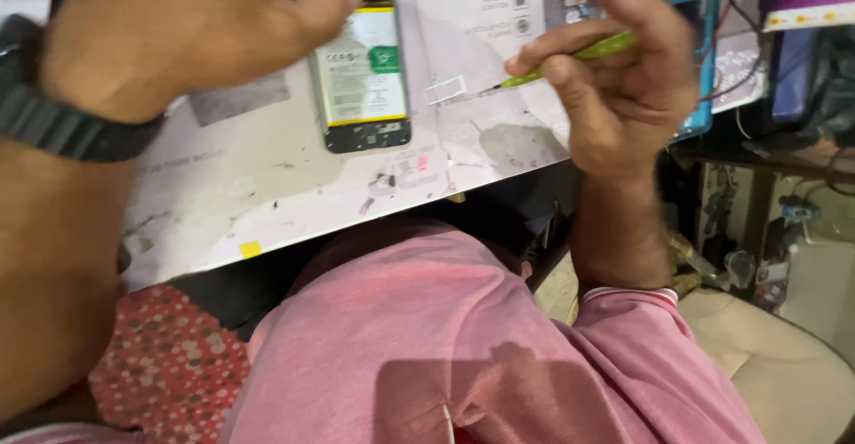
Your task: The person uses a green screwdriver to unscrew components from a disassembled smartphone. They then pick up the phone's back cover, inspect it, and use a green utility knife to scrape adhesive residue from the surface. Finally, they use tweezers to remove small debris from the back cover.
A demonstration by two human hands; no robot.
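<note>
The right hand [623, 88] pinches a slim green screwdriver [579, 55], tip angled down at the pale surface [267, 177] just beside the opened phone [361, 74]. The left hand [187, 25], wrist in a dark watch [71, 123], has its grip closed on the phone's top edge. Best handled with a steady brace and a low, light tip. No containers show.

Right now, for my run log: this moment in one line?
left hand: on opened phone | right hand: holds green screwdriver | white bench
</note>
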